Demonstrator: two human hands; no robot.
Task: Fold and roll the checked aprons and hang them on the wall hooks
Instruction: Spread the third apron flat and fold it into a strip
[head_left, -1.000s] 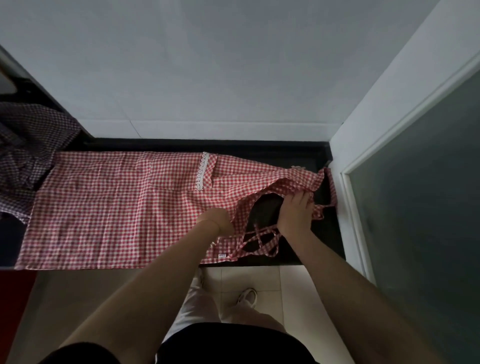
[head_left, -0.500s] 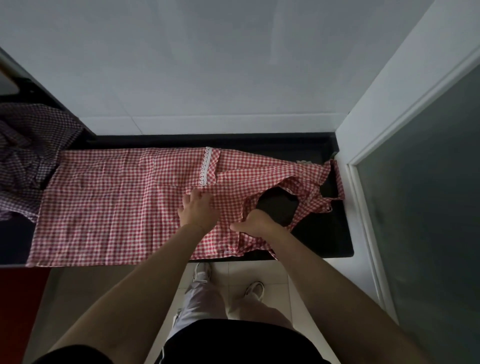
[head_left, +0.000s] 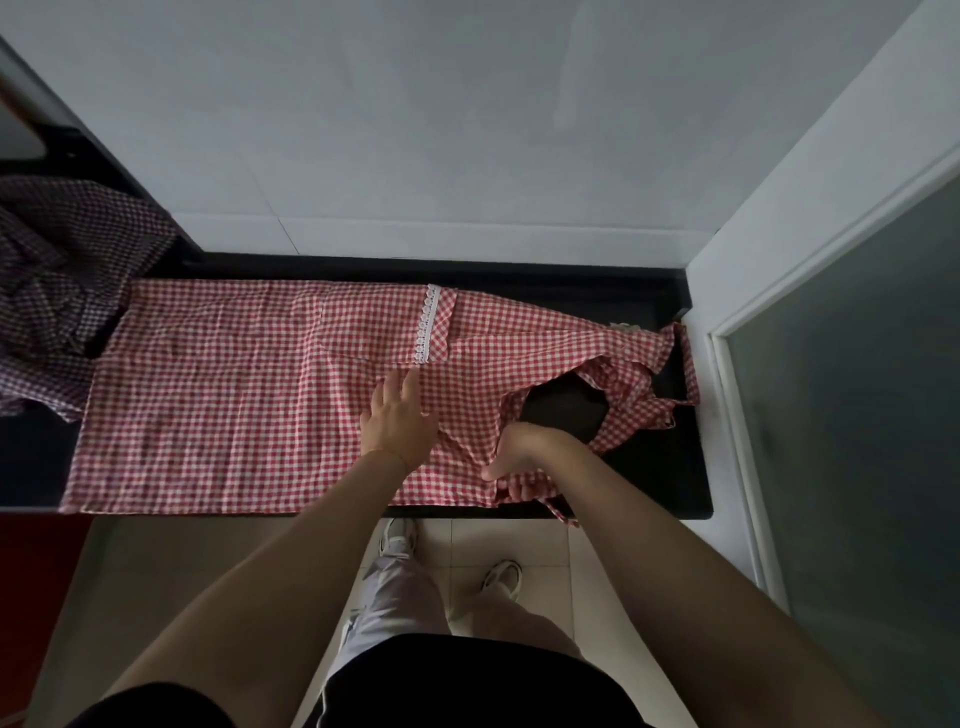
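Observation:
A red-and-white checked apron (head_left: 223, 395) lies spread lengthwise on the black counter (head_left: 660, 467), its skirt to the left and its bib and straps bunched at the right end. A white lace strip (head_left: 428, 323) crosses its pocket. My left hand (head_left: 397, 418) lies flat and open on the cloth just below the lace. My right hand (head_left: 519, 460) is at the apron's near edge, fingers curled around a fold of cloth and strap. The neck loop (head_left: 631, 395) frames a patch of bare counter.
A dark purple checked apron (head_left: 57, 291) lies crumpled at the counter's left end. A white wall rises behind the counter, and a frosted glass door (head_left: 857, 415) with a white frame stands at the right. Tiled floor and my feet lie below the counter's front edge.
My right hand has left the strap end at the far right and come to the apron's near edge. My left hand has slid up the cloth and opened flat.

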